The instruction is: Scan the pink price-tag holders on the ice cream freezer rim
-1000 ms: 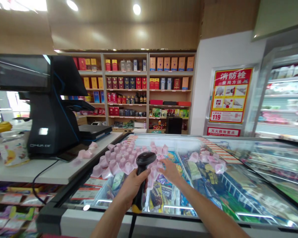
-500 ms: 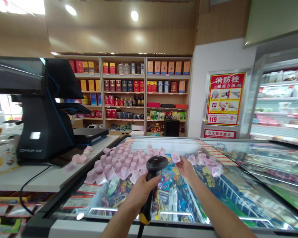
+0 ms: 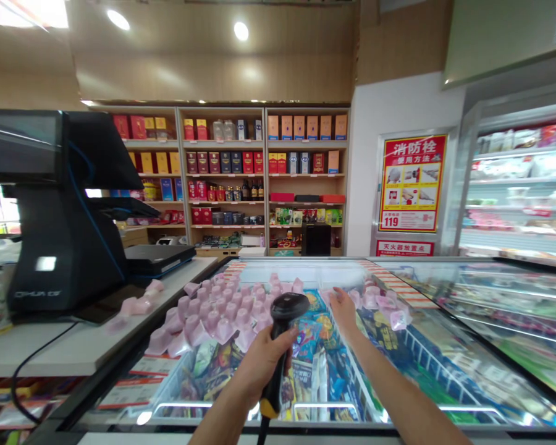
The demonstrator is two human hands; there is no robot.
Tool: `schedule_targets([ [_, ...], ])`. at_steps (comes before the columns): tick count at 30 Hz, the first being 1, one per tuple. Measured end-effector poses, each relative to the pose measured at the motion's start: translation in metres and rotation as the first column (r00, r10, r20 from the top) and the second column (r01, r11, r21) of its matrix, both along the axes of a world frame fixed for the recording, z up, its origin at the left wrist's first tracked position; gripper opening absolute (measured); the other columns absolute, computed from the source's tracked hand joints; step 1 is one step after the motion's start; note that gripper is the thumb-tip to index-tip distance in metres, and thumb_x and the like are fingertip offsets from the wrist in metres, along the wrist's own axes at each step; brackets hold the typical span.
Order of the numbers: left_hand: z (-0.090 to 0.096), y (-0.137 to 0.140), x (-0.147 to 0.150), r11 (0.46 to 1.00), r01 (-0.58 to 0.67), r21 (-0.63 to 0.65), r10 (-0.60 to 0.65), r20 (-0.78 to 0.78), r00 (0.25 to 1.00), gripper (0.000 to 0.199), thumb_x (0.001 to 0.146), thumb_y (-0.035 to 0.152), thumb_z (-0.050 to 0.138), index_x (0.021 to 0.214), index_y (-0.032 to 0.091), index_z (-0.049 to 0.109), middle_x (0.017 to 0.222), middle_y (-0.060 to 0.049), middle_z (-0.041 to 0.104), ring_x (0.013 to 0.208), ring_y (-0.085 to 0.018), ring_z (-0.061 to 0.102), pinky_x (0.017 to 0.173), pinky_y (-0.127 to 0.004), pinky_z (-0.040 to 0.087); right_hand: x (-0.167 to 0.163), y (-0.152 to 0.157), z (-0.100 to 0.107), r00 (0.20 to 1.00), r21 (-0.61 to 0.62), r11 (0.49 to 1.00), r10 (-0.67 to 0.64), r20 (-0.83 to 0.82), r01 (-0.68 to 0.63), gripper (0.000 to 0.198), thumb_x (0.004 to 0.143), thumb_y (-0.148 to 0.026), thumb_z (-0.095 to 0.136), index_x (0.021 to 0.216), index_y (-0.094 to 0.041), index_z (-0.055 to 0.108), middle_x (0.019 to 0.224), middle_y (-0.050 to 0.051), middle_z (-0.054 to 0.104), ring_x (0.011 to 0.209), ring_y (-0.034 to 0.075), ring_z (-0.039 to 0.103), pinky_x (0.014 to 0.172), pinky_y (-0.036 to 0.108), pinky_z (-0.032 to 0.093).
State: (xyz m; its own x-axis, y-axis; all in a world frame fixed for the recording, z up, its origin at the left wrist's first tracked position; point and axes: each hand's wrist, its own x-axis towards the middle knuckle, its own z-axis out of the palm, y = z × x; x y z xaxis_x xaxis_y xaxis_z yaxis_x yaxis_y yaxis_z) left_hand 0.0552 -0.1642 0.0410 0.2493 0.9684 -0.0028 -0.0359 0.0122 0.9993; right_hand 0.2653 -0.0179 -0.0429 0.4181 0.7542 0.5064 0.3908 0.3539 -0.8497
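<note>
My left hand (image 3: pixel 269 353) is wrapped around the handle of a black barcode scanner (image 3: pixel 289 305), its head pointing away over the glass top of a chest freezer. To the right, my right hand (image 3: pixel 343 310) pinches a small pink cup (image 3: pixel 326 295), partly hidden behind the fingers. Left of the scanner, many upturned pink cups (image 3: pixel 222 309) are crowded together on the glass. A smaller group of pink cups (image 3: pixel 385 301) lies just right of my right hand, some tilted with a label showing.
A black point-of-sale terminal (image 3: pixel 69 247) stands on the white counter (image 3: pixel 41 349) at left, with a few pink cups (image 3: pixel 138 305) and a black cable beside it. Bagged goods fill the freezer baskets under the glass. Shelves (image 3: pixel 222 179) of boxes line the back wall.
My right hand has turned, so the cup's labelled face no longer shows. The view has swung slightly right. My left hand keeps its grip on the scanner.
</note>
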Motion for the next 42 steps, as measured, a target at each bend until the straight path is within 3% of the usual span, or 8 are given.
schedule_targets([
  [5,0.003,-0.001,-0.024,0.990,-0.139,-0.006,0.139,0.027,0.990,0.030,0.064,0.043,0.057,0.059,0.017,0.044,0.043,0.006,0.046,0.038,-0.006,0.041,0.041,-0.018,0.032,0.015,-0.007,-0.006,0.717,0.034,0.943,-0.274,0.641,0.331,0.026,0.071,-0.022,0.045,0.094,-0.021,0.058,0.092,0.008,0.060,0.092,0.024,0.048,0.076,0.037,0.030],
  [10,0.008,-0.005,-0.047,0.978,-0.209,-0.004,0.210,0.026,0.977,0.030,0.062,0.043,0.058,0.057,0.016,0.046,0.043,0.005,0.047,0.037,-0.006,0.041,0.040,-0.018,0.032,0.042,-0.014,-0.006,0.576,0.023,0.856,-0.366,0.731,0.516,0.024,0.073,-0.024,0.045,0.093,-0.021,0.059,0.093,0.009,0.059,0.091,0.026,0.046,0.073,0.039,0.030],
  [14,0.008,-0.007,-0.050,0.978,-0.210,0.001,0.209,0.031,0.977,0.029,0.065,0.042,0.056,0.056,0.016,0.045,0.041,0.005,0.047,0.037,-0.005,0.040,0.040,-0.017,0.032,0.027,-0.013,0.000,0.656,0.045,0.892,-0.364,0.661,0.449,0.030,0.073,-0.029,0.045,0.099,-0.018,0.056,0.105,0.011,0.054,0.098,0.027,0.045,0.077,0.040,0.031],
  [18,0.009,-0.010,-0.048,0.982,-0.191,0.001,0.191,0.038,0.981,0.027,0.066,0.040,0.055,0.059,0.016,0.045,0.044,0.005,0.047,0.038,-0.006,0.041,0.041,-0.018,0.033,-0.031,-0.005,0.001,0.793,-0.055,0.997,-0.012,0.609,0.058,0.042,0.067,-0.028,0.050,0.108,-0.018,0.050,0.100,0.008,0.059,0.093,0.022,0.051,0.078,0.034,0.036],
  [21,0.010,-0.015,-0.048,0.983,-0.182,0.001,0.182,0.014,0.983,0.026,0.068,0.040,0.053,0.059,0.017,0.044,0.044,0.005,0.047,0.039,-0.006,0.042,0.042,-0.019,0.033,-0.075,0.004,-0.003,0.821,-0.127,0.990,0.126,0.556,-0.066,0.048,0.061,-0.023,0.054,0.108,-0.018,0.048,0.097,0.008,0.060,0.089,0.021,0.055,0.075,0.031,0.039],
  [24,0.011,-0.018,-0.048,0.986,-0.169,0.000,0.169,-0.002,0.986,0.028,0.067,0.042,0.053,0.058,0.017,0.043,0.044,0.005,0.046,0.039,-0.007,0.041,0.043,-0.019,0.033,-0.096,0.010,-0.008,0.857,-0.137,0.989,0.117,0.503,-0.055,0.041,0.061,-0.022,0.052,0.101,-0.018,0.051,0.090,0.007,0.062,0.081,0.021,0.057,0.070,0.031,0.041],
  [32,0.010,-0.015,-0.030,0.996,-0.086,0.007,0.086,-0.011,0.996,0.029,0.066,0.043,0.054,0.059,0.017,0.044,0.045,0.005,0.047,0.041,-0.007,0.041,0.044,-0.020,0.032,-0.046,0.010,-0.006,0.893,0.130,0.991,-0.075,0.444,0.019,0.052,0.059,-0.012,0.047,0.110,-0.016,0.043,0.097,0.008,0.058,0.089,0.020,0.053,0.079,0.034,0.040],
  [42,0.018,-0.025,-0.012,0.999,-0.032,0.035,0.033,-0.011,0.999,0.027,0.067,0.041,0.054,0.061,0.017,0.043,0.043,0.006,0.044,0.039,-0.006,0.040,0.044,-0.020,0.031,-0.018,0.009,-0.005,0.851,0.192,0.981,-0.126,0.510,0.030,0.054,0.062,-0.012,0.045,0.116,-0.014,0.037,0.094,0.009,0.057,0.087,0.021,0.052,0.076,0.036,0.040],
])
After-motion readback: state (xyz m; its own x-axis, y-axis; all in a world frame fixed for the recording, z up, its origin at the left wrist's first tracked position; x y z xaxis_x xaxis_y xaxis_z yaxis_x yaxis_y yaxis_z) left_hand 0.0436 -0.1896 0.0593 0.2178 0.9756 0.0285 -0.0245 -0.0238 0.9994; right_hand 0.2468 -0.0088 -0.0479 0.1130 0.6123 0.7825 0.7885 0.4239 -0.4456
